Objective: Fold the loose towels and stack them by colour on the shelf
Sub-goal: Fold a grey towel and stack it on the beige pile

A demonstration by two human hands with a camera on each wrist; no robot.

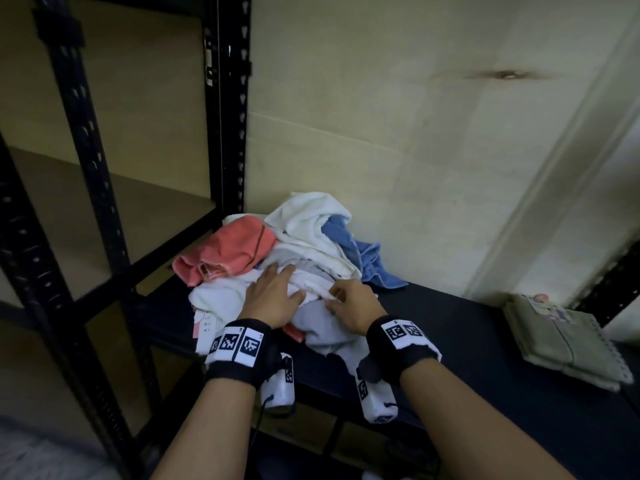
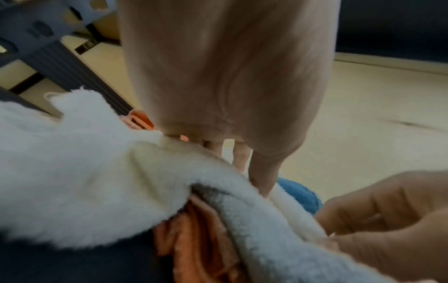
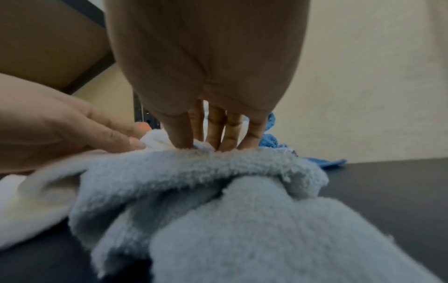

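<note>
Black matte counter [image 1: 485,341] beside cream wall carries a fluffy heap: white towel [image 1: 311,216], coral towel [image 1: 232,251], blue towel [image 1: 367,258]. Left hand [image 1: 273,299] presses flat, grip wide; right hand [image 1: 353,306] pinches pale grey towel [image 3: 242,220].

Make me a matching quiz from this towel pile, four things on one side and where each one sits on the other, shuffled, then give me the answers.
Things:
1. pink towel
2. blue towel
3. grey towel
4. folded beige cloth

Places:
A. alone at the far right of the dark surface
B. left side of the pile, next to the black shelf post
C. front of the pile, nearest the wrists, under the right hand
D. right rear of the pile, by the wall

Pairs: 1-B, 2-D, 3-C, 4-A
</note>
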